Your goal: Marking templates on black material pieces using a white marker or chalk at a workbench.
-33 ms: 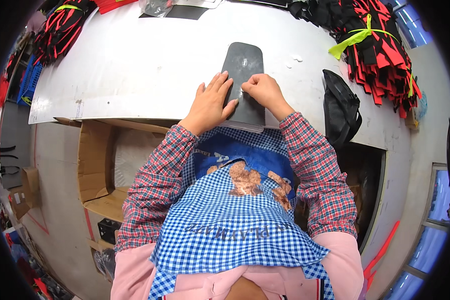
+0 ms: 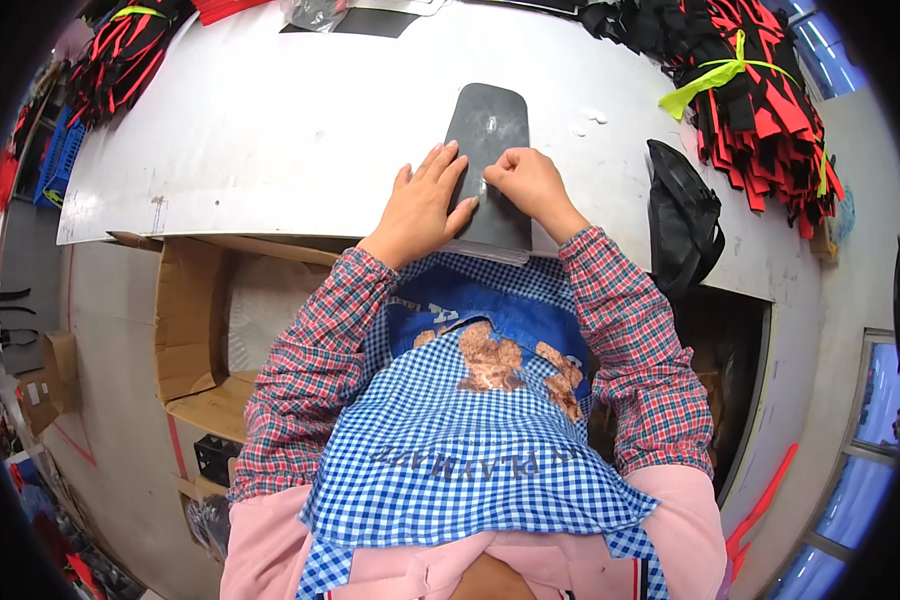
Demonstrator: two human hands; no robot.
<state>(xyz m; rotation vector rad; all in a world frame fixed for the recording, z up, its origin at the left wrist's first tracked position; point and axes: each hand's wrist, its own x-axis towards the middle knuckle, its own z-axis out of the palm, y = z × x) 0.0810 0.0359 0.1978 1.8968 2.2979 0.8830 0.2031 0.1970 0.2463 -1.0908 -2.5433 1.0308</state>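
A flat dark grey panel with rounded far corners lies lengthwise in front of me, its near end at the table's edge. Pale layered edges show beneath that end. My left hand rests flat across the panel's left side, fingers stretched out and slightly apart. On the right side of the same panel, my right hand is closed, with thumb and index finger pinched together against its surface. Whatever may be in that pinch is hidden. A small shiny spot shows on the panel beyond my fingers.
A black fabric pouch lies on the white table to the right. Bundles of black and red strips sit at the far right, with another bundle far left. An open cardboard box stands below the table's left front.
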